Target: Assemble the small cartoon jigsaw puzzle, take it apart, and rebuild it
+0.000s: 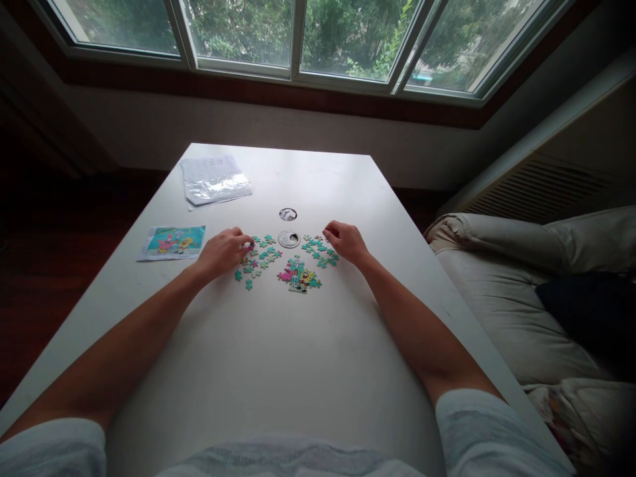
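A partly joined jigsaw puzzle (299, 275) with pink, yellow and teal cartoon figures lies on the white table. Loose teal puzzle pieces (268, 255) are spread to its upper left, and more loose pieces (320, 250) lie to its upper right. My left hand (226, 249) is over the outer edge of the left group, its fingertips pinched on a small puzzle piece (249, 245). Beside the right group, my right hand (346, 242) is closed, thumb and fingers curled together. Whether anything is between those fingers is too small to see.
A picture sheet (173, 242) with the same cartoon figures lies left of my left hand. Papers in a clear plastic sleeve (214, 179) rest at the table's far left. Two round inserts (289, 239) sit mid-table. A light sofa (497, 291) stands along the right side.
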Tool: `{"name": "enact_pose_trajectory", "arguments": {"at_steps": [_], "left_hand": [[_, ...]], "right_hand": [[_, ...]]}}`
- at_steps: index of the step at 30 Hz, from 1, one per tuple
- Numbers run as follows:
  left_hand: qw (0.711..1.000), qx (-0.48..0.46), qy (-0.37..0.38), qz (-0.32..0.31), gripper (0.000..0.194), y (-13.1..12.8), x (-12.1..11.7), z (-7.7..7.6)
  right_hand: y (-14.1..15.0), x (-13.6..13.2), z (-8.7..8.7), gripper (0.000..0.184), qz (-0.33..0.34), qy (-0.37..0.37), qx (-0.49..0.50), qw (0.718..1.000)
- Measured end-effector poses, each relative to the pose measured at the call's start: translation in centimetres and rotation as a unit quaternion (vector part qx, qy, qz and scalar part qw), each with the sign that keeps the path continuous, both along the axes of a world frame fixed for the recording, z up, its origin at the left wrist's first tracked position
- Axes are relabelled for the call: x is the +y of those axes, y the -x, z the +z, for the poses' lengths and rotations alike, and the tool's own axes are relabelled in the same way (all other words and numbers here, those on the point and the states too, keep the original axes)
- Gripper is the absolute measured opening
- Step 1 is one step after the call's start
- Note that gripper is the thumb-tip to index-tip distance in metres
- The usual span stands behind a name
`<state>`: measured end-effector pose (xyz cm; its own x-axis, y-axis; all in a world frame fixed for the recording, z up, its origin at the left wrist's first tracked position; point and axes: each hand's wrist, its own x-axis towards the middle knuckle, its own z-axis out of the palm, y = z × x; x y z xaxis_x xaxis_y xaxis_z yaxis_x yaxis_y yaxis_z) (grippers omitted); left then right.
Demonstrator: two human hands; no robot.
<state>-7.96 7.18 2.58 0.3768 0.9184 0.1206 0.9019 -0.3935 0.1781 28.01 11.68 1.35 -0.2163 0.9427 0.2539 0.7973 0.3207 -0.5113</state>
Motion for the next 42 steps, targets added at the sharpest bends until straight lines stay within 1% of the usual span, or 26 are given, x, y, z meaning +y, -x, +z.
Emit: {"name": "enact_pose_trajectory", "arguments": {"at_steps": [4,7,13,20,23,27,34,38,40,42], "left_hand": [[1.0,-0.013,0.001,-0.012,0.039,0.1,0.2,-0.2],[1.0,-0.017,0.004,-0.015,0.039,0.2,0.3,-0.3],[0.999,-0.027,0.01,-0.019,0.033,0.2,0.3,-0.3],[0.997,0.066,-0.039,-0.009,0.032,-1.0,-0.8,0.4],[0.994,0.101,-0.042,0.0,0.034,-1.5,-1.3,0.7],[0.992,0.117,-0.046,0.009,0.033,-2.0,-1.8,0.9],[0.993,0.105,-0.04,0.045,0.031,-2.4,-2.2,0.9],[0.994,0.09,-0.043,0.047,0.027,-2.1,-1.9,0.6],[0.996,0.066,-0.03,0.049,0.025,-1.7,-1.6,0.4],[0.998,0.034,-0.001,0.056,0.025,-1.3,-1.1,0.3]], "right_hand": [[-0.7,0.5,-0.5,0.021,-0.028,0.008,0.014,0.999],[-0.6,0.6,-0.9,0.021,-0.027,0.015,0.014,0.999],[-0.2,0.4,-1.1,0.022,-0.018,0.018,0.009,1.0],[-0.1,0.4,-1.0,0.022,-0.011,0.015,0.006,1.0],[-0.2,0.5,-0.9,0.022,-0.01,0.015,0.007,1.0],[-0.3,0.5,-1.1,0.023,-0.016,0.013,0.013,1.0],[-0.8,0.7,-1.2,0.022,-0.035,0.013,0.019,0.999],[-0.9,0.9,-1.5,0.022,-0.039,0.012,0.016,0.999],[-0.9,0.9,-1.6,0.022,-0.038,0.012,0.017,0.999],[-0.9,0.9,-1.6,0.022,-0.037,0.013,0.017,0.999]]}}
